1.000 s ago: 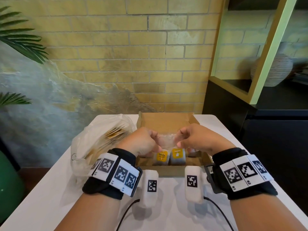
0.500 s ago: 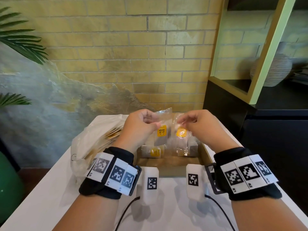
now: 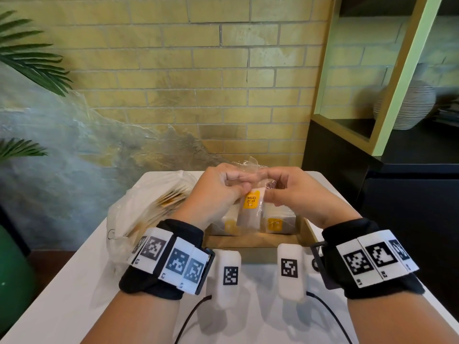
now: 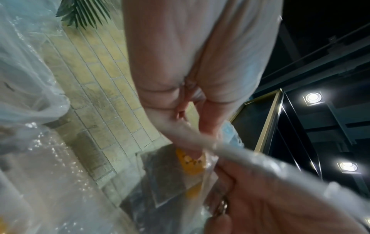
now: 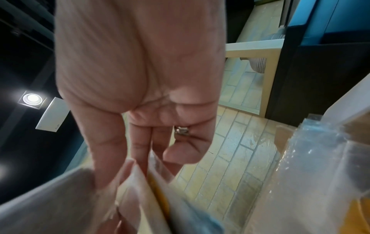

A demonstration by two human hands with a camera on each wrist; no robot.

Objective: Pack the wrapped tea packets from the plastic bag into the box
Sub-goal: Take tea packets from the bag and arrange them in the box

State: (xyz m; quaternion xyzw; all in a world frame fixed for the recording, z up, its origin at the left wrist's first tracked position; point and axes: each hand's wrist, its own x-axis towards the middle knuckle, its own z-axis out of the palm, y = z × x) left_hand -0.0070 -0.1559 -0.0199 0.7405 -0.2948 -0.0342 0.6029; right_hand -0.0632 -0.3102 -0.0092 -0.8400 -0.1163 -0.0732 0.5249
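Note:
Both hands meet above the brown cardboard box (image 3: 250, 240) on the white table. My left hand (image 3: 218, 192) and right hand (image 3: 295, 192) each pinch the top of a clear-wrapped tea packet (image 3: 249, 209) with a yellow label; it hangs upright between them over the box. The same packet (image 4: 180, 172) shows blurred in the left wrist view, and its edge (image 5: 152, 194) in the right wrist view. Other wrapped packets with yellow labels (image 3: 278, 223) stand inside the box. The crinkled plastic bag (image 3: 149, 207) with more packets lies left of the box.
The white table (image 3: 62, 301) has its edges close on both sides. A dark cabinet (image 3: 347, 170) with a green-framed shelf stands to the right. A brick wall rises behind the table. Palm leaves (image 3: 29, 58) and a green pot (image 3: 12, 281) are at the left.
Both hands rose from inside the box, lifting wrapped packets, and came closer together. They now hold one packet upright between them; the other packets sit in the box.

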